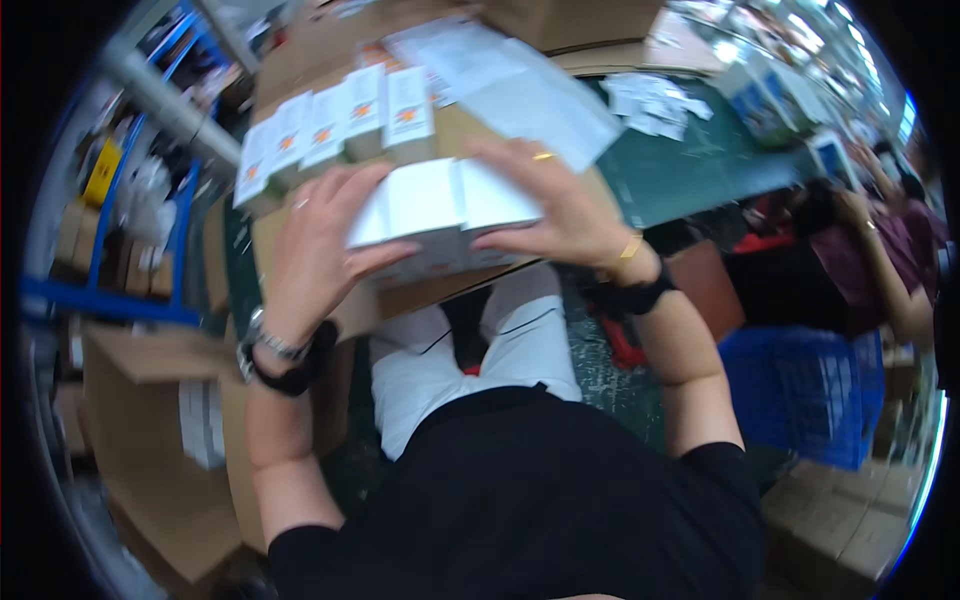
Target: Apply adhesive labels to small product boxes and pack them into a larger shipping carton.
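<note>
Between my two hands is a short row of small white boxes (424,195), pressed together side by side at the table's near edge. My left hand (322,240) grips the row's left end, thumb along the near side and fingers over the far side. At the right end my right hand (555,205) clasps it the same way, slightly blurred. Just beyond stand several upright white cartons (362,110) with an orange mark, lined up on a brown cardboard sheet (455,130). Whether the held boxes rest on the cardboard or hang above it, I cannot tell.
White paper sheets (540,100) and a heap of small white slips (655,105) lie on the green table (680,175). An open cardboard carton (160,440) with white boxes inside stands at lower left. A blue crate (800,390) and another person (860,260) are at right.
</note>
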Demonstrator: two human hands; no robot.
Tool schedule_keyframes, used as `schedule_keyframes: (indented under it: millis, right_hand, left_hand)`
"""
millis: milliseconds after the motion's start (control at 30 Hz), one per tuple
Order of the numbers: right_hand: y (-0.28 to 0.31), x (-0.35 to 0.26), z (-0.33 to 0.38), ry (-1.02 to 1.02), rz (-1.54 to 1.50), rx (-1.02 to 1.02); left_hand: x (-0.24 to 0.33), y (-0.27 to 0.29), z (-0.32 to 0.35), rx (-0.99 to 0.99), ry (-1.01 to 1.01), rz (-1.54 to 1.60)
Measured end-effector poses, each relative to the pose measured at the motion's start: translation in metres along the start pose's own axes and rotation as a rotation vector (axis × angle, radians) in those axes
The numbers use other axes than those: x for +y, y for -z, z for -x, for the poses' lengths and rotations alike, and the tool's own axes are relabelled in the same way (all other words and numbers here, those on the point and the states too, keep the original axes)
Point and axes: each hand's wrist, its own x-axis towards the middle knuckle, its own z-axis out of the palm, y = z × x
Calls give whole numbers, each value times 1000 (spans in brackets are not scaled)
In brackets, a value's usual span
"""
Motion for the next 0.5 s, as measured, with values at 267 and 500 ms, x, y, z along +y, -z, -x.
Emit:
schedule_keyframes:
  millis: [267, 500]
  right_hand:
    - [-25, -24, -1, -6, 126, 72]
    - [-40, -29, -9, -7, 237, 55]
  left_hand:
    - [-6, 12, -5, -121, -59, 86]
    - [-10, -3, 1, 20, -24, -43]
